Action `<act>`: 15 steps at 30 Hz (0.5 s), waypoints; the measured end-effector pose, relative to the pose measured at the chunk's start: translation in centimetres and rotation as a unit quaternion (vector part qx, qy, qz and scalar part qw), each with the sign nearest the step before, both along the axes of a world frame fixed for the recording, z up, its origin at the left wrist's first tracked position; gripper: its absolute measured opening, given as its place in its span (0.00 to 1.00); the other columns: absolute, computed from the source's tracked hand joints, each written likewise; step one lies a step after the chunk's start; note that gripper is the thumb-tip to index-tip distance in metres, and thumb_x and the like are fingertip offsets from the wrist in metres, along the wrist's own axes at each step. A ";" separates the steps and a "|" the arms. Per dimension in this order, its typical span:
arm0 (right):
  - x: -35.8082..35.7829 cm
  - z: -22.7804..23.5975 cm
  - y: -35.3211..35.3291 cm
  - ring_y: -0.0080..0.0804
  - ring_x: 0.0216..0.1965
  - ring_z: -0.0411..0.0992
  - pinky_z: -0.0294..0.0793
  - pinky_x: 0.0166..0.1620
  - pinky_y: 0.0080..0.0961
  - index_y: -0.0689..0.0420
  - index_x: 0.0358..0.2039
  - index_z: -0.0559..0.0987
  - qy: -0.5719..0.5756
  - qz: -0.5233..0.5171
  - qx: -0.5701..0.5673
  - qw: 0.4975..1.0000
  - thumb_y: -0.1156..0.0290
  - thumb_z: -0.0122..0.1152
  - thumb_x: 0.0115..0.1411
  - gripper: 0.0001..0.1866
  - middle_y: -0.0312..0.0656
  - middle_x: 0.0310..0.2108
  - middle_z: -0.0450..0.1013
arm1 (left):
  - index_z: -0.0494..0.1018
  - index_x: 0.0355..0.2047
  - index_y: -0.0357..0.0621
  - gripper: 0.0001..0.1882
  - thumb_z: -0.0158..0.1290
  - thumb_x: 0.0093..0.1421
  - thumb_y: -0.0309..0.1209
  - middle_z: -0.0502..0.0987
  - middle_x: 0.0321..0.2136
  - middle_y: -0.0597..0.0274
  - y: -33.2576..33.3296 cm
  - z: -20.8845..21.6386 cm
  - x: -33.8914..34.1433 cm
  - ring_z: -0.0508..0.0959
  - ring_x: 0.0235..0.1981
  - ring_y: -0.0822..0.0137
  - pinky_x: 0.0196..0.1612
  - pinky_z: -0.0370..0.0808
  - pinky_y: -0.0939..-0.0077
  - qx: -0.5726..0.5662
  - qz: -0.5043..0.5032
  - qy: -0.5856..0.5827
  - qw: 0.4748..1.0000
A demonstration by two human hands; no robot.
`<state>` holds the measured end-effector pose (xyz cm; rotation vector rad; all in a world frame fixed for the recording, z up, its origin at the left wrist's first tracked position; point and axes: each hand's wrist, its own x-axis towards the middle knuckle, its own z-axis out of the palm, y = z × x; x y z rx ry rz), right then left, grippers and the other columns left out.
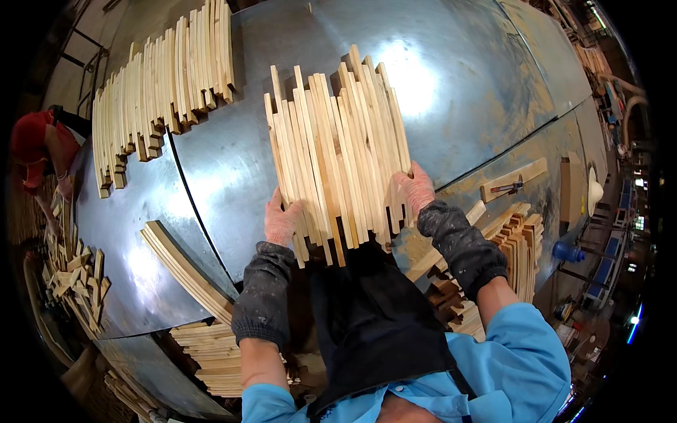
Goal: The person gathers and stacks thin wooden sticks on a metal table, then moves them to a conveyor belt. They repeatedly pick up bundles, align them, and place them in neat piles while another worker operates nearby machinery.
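A row of several long pale wooden slats (337, 151) lies side by side on the shiny metal table (465, 84), ends uneven. My left hand (282, 218), in a pink glove and dark sleeve cover, presses on the left near corner of the row. My right hand (415, 189), gloved the same way, presses against the row's right near edge. Both hands squeeze the slats together from the sides.
A second, longer row of slats (159, 92) lies at the far left of the table. Stacks of slats sit at the lower left (185, 271) and at the right (518, 247). A person in red (39, 151) stands at the left by a pile of offcuts (74, 278).
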<state>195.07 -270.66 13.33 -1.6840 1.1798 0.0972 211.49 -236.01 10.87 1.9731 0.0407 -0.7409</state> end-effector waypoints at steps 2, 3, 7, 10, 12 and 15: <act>-0.8 0.3 0.1 0.50 0.60 0.74 0.71 0.64 0.33 0.69 0.72 0.65 -0.034 -0.022 0.011 0.999 0.60 0.68 0.65 0.41 0.58 0.62 0.74 | 0.67 0.72 0.44 0.39 0.68 0.63 0.34 0.79 0.55 0.54 0.0 0.9 0.4 0.81 0.51 0.60 0.56 0.80 0.65 -0.063 -0.009 0.037 0.997; -1.3 0.5 0.3 0.50 0.62 0.73 0.70 0.66 0.33 0.70 0.74 0.63 -0.051 -0.033 0.017 0.998 0.61 0.69 0.66 0.43 0.58 0.65 0.72 | 0.67 0.72 0.43 0.38 0.68 0.64 0.33 0.83 0.53 0.56 0.1 1.5 0.5 0.83 0.48 0.64 0.54 0.81 0.68 -0.094 -0.014 0.056 0.994; -3.3 0.8 2.3 0.47 0.66 0.71 0.68 0.68 0.34 0.69 0.74 0.62 -0.053 -0.025 -0.049 0.997 0.65 0.69 0.66 0.42 0.56 0.69 0.69 | 0.68 0.71 0.40 0.35 0.66 0.65 0.31 0.83 0.53 0.57 0.6 1.8 0.4 0.83 0.48 0.66 0.52 0.81 0.69 -0.078 -0.024 0.053 0.995; -7.4 -1.2 4.4 0.46 0.66 0.71 0.69 0.68 0.36 0.68 0.74 0.63 -0.053 -0.037 -0.117 0.991 0.65 0.69 0.66 0.41 0.56 0.68 0.69 | 0.70 0.68 0.37 0.31 0.64 0.66 0.30 0.83 0.52 0.57 1.0 2.6 -0.3 0.82 0.47 0.68 0.50 0.80 0.70 -0.088 -0.061 0.043 0.993; -8.6 0.7 6.9 0.47 0.66 0.71 0.69 0.68 0.37 0.68 0.74 0.63 -0.083 -0.077 -0.087 0.990 0.65 0.69 0.65 0.41 0.56 0.67 0.70 | 0.71 0.66 0.35 0.30 0.64 0.66 0.31 0.83 0.51 0.57 2.3 1.3 -1.6 0.82 0.47 0.70 0.49 0.80 0.72 -0.097 -0.051 0.020 0.994; -11.6 1.2 9.1 0.49 0.65 0.71 0.69 0.68 0.38 0.67 0.71 0.68 -0.099 -0.093 -0.113 0.984 0.64 0.69 0.65 0.38 0.57 0.65 0.72 | 0.75 0.61 0.33 0.28 0.65 0.62 0.31 0.86 0.44 0.56 3.9 1.8 -4.4 0.83 0.43 0.66 0.51 0.80 0.68 -0.133 -0.020 0.054 0.989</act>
